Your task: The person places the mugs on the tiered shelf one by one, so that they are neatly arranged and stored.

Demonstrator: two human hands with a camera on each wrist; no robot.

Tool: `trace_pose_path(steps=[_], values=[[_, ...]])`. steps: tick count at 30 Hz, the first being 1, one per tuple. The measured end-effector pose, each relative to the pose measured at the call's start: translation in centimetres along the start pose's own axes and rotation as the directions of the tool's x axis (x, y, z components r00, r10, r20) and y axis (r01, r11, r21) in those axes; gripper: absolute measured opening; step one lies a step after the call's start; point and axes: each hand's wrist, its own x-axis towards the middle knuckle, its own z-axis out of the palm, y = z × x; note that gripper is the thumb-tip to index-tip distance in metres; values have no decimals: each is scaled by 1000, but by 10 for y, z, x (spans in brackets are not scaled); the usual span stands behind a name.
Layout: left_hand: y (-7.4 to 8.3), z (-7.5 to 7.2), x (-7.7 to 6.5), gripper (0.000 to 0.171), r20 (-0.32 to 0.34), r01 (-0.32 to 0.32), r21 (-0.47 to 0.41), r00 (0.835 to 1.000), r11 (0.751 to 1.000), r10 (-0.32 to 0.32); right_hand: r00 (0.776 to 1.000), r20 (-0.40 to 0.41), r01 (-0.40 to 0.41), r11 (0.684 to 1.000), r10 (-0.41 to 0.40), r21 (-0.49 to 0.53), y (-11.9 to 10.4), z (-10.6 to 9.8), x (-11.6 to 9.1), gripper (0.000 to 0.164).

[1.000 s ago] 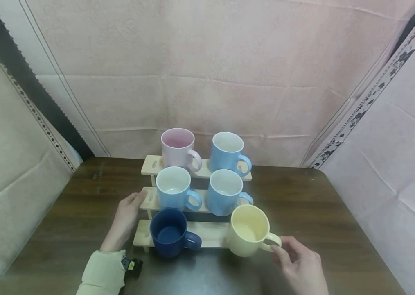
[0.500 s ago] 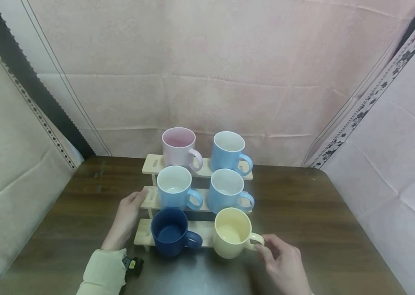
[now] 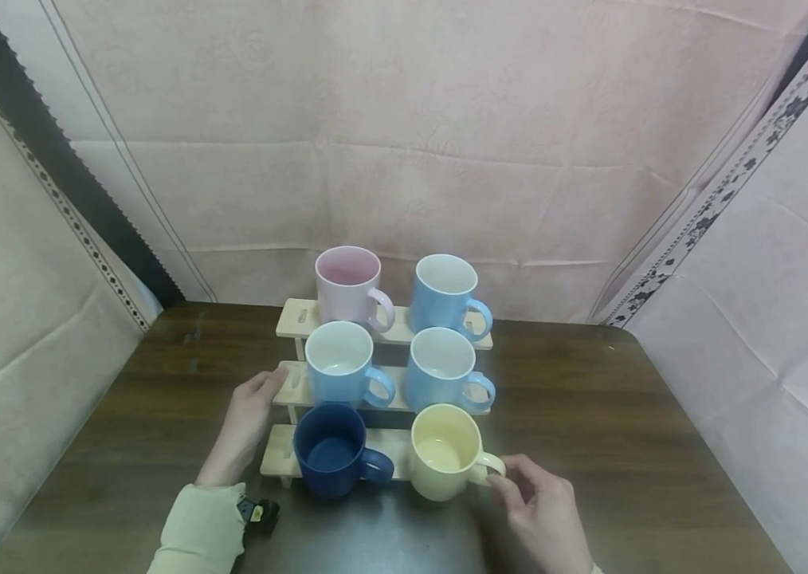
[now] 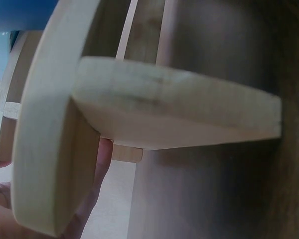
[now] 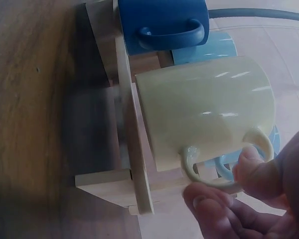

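My right hand (image 3: pixel 543 510) pinches the handle of a pale yellow mug (image 3: pixel 440 466) between thumb and fingers. In the right wrist view this mug (image 5: pixel 204 109) is over the right part of the bottom shelf (image 5: pixel 134 144); whether its base fully touches the wood I cannot tell. A dark blue mug (image 3: pixel 328 466) stands on the same tier, to its left. My left hand (image 3: pixel 246 422) grips the left end of the middle tier of the wooden three-step rack (image 3: pixel 292 389). The left wrist view shows its fingers (image 4: pixel 102 159) partly hidden behind the wood (image 4: pixel 45 149).
Two light blue mugs (image 3: pixel 335 383) fill the middle tier. A pink mug (image 3: pixel 343 301) and another blue mug (image 3: pixel 436 307) stand on the top tier, near the cloth backdrop (image 3: pixel 404 159). The brown table (image 3: pixel 626 430) extends on both sides, with cloth walls beyond.
My right hand has carried the yellow mug left along the front of the bottom tier, closer to the dark blue mug; the last shift was small. My left hand stays on the rack.
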Motion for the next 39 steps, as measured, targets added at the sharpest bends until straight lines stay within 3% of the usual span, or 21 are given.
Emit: trace_pose_path(steps=[21, 33, 39], values=[[0, -1, -1, 64, 18, 22, 16, 1000, 1000, -23, 998, 21, -54, 999, 54, 0, 2, 5, -1, 24], [0, -1, -1, 67, 37, 34, 15, 999, 999, -35, 986, 76, -147, 989, 146, 8, 1, 3, -2, 18], [1, -1, -1, 65, 24, 30, 9, 999, 1000, -30, 992, 66, -109, 994, 107, 29, 4, 5, -2, 22]])
